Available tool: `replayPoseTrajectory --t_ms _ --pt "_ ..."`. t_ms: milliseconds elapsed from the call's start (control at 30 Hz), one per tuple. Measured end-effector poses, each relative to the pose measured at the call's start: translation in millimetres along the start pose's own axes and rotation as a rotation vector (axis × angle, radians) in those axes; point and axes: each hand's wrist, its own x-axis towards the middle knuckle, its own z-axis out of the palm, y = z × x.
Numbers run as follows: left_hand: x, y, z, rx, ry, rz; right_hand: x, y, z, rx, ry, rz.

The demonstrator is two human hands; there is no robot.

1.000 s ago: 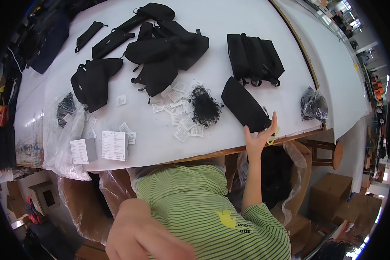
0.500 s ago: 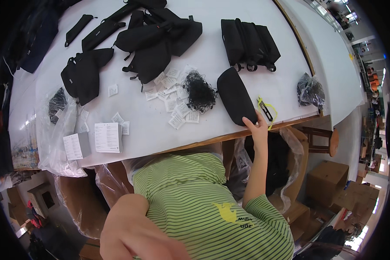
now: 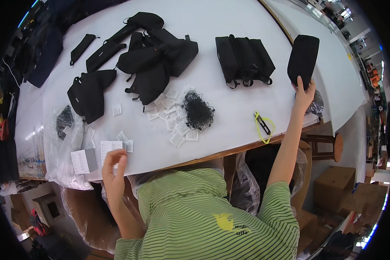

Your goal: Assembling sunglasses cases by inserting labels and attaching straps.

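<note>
My right hand (image 3: 305,93) grips the near end of a black fabric pouch (image 3: 303,56), held up over the right part of the table. My left hand (image 3: 115,171) is at the table's front edge, fingers bent and apart, with nothing visible in it. It partly covers a stack of white printed cards (image 3: 111,147); a second card stack (image 3: 83,161) stands to its left. Three black pouches (image 3: 245,60) lie in a row left of the held one. A tangle of thin black cords (image 3: 198,112) sits beside scattered white tags (image 3: 171,113).
More black pouches (image 3: 160,56) are heaped at the far left-centre. A black cutter with a yellow-green loop (image 3: 263,125) lies near the front edge. Clear plastic bags rest at the left (image 3: 65,151) and right (image 3: 316,104). A wooden stool (image 3: 329,147) stands beyond the table's right end.
My right hand has carried the black pouch right and away from me, off its spot beside the cords. My left hand has moved from near my body to the card stacks.
</note>
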Motion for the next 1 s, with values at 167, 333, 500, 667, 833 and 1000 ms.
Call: replayPoseTrajectory --t_ms 167,333,500,667,833,1000 --pt "16.2 -44.1 -26.4 0.414 0.195 0.106 42.9 70.1 48.2 -0.739 0.033 -0.196" --pt "15.6 -70.0 -28.2 0.442 0.315 0.148 23.4 105.6 70.9 -0.779 -0.313 -0.035" --pt "27.0 -137.7 -34.8 0.539 0.414 0.147 25.5 92.1 53.4 -0.615 -0.347 0.038" --pt "35.2 -143.6 -36.4 0.557 0.362 0.110 31.6 89.6 23.7 -0.818 -0.311 -0.163" --pt "32.2 -140.3 -38.6 0.721 0.440 0.208 -22.7 -13.2 57.1 -1.081 -0.192 -0.409" --pt "35.8 -102.7 -32.3 0.839 0.503 0.189 -105.0 -61.3 94.2 -0.555 -0.740 -0.258"
